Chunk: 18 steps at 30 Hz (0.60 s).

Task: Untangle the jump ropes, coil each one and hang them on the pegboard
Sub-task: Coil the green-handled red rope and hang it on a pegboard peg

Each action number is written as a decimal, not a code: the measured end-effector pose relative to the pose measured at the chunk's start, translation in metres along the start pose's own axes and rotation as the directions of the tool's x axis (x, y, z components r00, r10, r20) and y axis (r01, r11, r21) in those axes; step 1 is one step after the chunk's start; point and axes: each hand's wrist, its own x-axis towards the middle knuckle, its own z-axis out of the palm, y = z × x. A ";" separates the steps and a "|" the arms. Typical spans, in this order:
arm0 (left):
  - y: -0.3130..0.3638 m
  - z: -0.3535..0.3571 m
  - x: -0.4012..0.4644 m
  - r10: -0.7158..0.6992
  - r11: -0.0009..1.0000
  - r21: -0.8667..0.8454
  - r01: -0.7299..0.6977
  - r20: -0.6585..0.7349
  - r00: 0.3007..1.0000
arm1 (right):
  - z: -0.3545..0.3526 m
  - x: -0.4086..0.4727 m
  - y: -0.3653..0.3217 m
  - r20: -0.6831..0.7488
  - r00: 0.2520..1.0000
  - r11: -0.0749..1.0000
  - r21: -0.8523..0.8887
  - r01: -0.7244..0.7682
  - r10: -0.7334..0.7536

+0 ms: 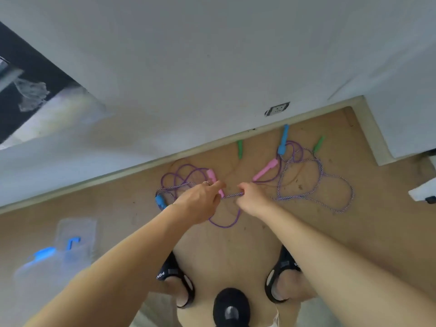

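- My right hand (pixel 251 197) pinches the striped rope (pixel 232 196), which runs sideways toward my left hand (pixel 200 199)
- Left fingers curl beside the pink handle (pixel 214 181); their grip I cannot tell

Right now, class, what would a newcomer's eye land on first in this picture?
Two bare hands meet mid-frame: the left hand and right hand each pinch a striped purple rope stretched between them. Around them tangled loops sprawl on the tan floor, with pink handles, blue handles and green handles toward the wall.
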 end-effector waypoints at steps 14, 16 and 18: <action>-0.111 0.227 0.117 -0.027 1.000 0.000 0.028 0.079 0.997 | 0.205 0.197 0.134 0.194 0.981 0.602 -0.785 0.145 0.017; -0.115 0.237 0.118 -0.028 0.999 -0.016 0.030 0.069 0.997 | 0.217 0.199 0.140 0.155 0.988 0.554 -0.823 0.128 0.002; -0.115 0.240 0.116 -0.024 1.000 -0.011 0.025 0.080 0.996 | 0.225 0.198 0.140 0.108 0.994 0.566 -0.818 0.102 -0.022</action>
